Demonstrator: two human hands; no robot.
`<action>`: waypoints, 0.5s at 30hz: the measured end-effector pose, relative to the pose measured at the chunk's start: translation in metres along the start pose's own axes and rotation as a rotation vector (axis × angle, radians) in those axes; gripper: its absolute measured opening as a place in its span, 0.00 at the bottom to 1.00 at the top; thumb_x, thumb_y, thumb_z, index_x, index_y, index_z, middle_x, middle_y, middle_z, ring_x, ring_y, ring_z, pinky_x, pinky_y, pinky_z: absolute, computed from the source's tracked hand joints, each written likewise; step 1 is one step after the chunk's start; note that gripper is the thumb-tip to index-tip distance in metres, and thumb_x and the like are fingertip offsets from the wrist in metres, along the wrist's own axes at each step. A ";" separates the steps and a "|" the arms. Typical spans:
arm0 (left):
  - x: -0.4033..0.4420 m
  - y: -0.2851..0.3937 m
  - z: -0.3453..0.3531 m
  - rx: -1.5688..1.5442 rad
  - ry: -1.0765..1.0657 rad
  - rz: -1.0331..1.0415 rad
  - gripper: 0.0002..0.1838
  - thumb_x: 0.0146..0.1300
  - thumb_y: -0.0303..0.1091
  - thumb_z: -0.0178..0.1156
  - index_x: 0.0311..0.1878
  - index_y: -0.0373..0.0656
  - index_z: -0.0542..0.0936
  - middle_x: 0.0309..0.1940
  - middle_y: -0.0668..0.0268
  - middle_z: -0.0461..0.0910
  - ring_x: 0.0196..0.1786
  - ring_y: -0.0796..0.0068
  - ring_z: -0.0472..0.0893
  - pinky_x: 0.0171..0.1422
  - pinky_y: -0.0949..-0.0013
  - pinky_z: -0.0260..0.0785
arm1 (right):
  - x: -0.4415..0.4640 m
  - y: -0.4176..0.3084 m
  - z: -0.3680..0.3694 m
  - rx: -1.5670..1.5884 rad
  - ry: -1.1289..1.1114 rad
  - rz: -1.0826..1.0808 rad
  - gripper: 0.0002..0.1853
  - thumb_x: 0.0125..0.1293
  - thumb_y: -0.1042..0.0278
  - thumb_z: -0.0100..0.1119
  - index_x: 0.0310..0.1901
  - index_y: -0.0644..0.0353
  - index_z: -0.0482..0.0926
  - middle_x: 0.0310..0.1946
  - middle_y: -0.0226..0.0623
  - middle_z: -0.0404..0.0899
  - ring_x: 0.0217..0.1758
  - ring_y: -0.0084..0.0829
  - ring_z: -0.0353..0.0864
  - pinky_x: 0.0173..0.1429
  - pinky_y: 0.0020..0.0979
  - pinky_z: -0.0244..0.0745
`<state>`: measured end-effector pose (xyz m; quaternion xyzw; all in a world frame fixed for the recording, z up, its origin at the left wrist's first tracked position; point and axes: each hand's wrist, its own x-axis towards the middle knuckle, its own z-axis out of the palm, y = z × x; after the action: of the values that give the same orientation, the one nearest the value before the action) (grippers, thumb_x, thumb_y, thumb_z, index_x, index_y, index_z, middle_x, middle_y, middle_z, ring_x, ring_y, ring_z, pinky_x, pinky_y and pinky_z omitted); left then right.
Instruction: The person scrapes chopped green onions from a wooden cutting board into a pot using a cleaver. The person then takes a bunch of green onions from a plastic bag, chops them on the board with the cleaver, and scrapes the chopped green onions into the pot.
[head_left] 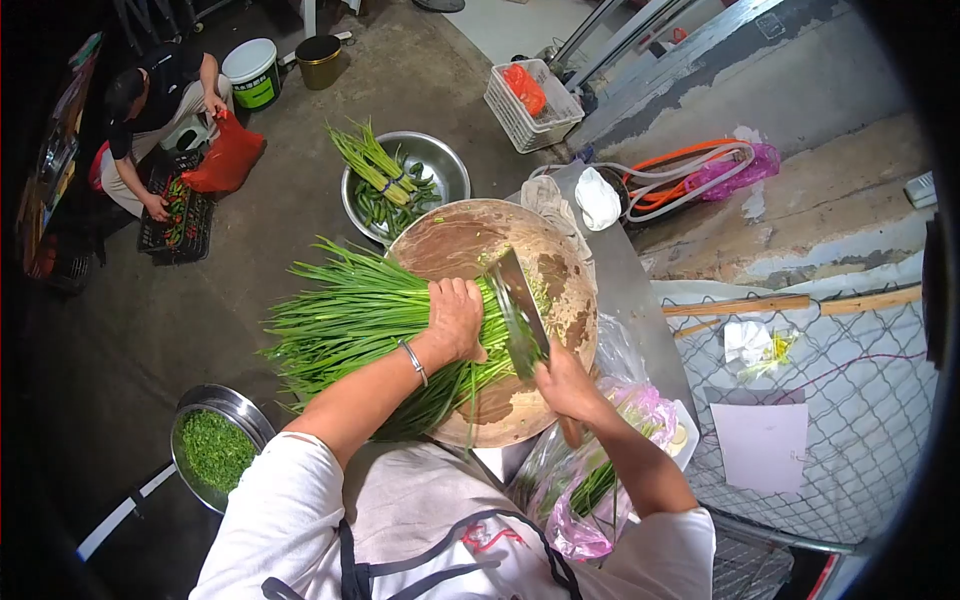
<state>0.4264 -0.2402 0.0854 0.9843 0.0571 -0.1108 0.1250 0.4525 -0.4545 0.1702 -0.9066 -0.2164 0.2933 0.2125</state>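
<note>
A big bunch of Chinese chives lies across a round wooden chopping board, its leafy ends hanging over the left side. My left hand, with a bracelet on the wrist, presses down on the bunch with curled fingers. In my right hand is the handle of a cleaver; its broad blade stands beside the cut ends, right of my left hand. Small chopped green bits are scattered on the board near the blade.
Behind the board, a steel bowl holds green peppers and tied green stalks. Chopped greens fill a pot at lower left. A plastic bag sits close by my right forearm. Another person crouches over a pepper crate.
</note>
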 end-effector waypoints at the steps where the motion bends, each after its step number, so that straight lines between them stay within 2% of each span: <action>1: 0.000 0.001 0.000 -0.003 -0.016 -0.005 0.61 0.26 0.68 0.84 0.61 0.34 0.74 0.52 0.56 0.77 0.58 0.57 0.75 0.65 0.50 0.64 | 0.019 0.006 0.020 -0.012 0.024 0.009 0.18 0.71 0.68 0.54 0.56 0.72 0.68 0.35 0.67 0.81 0.42 0.67 0.83 0.49 0.59 0.75; 5: -0.002 0.000 0.000 0.005 0.028 -0.018 0.58 0.27 0.67 0.84 0.59 0.36 0.75 0.51 0.57 0.76 0.58 0.58 0.74 0.63 0.51 0.64 | 0.043 0.011 0.069 -0.096 0.224 0.027 0.18 0.73 0.66 0.54 0.58 0.67 0.70 0.40 0.61 0.83 0.38 0.62 0.84 0.46 0.55 0.78; 9: -0.007 -0.002 -0.008 -0.057 -0.011 -0.006 0.58 0.28 0.66 0.83 0.60 0.35 0.75 0.53 0.56 0.76 0.59 0.58 0.74 0.66 0.50 0.64 | 0.037 0.022 0.071 -0.022 0.341 -0.053 0.19 0.73 0.66 0.54 0.56 0.73 0.68 0.36 0.69 0.82 0.42 0.68 0.83 0.49 0.61 0.75; 12: -0.007 -0.001 -0.005 -0.036 -0.015 -0.013 0.59 0.29 0.66 0.83 0.61 0.35 0.75 0.53 0.56 0.76 0.60 0.57 0.74 0.67 0.49 0.64 | 0.007 -0.011 0.018 -0.033 0.208 0.022 0.17 0.73 0.67 0.54 0.54 0.72 0.68 0.36 0.69 0.82 0.43 0.68 0.83 0.50 0.61 0.75; 15: -0.005 -0.001 -0.006 -0.044 -0.034 -0.018 0.58 0.30 0.67 0.83 0.61 0.36 0.75 0.54 0.57 0.76 0.61 0.57 0.73 0.66 0.49 0.64 | -0.035 -0.037 -0.023 -0.138 0.157 -0.045 0.17 0.72 0.68 0.53 0.53 0.72 0.68 0.37 0.70 0.81 0.45 0.69 0.82 0.52 0.61 0.74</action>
<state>0.4223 -0.2381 0.0923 0.9788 0.0663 -0.1271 0.1464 0.4314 -0.4484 0.2214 -0.9343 -0.2391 0.2007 0.1723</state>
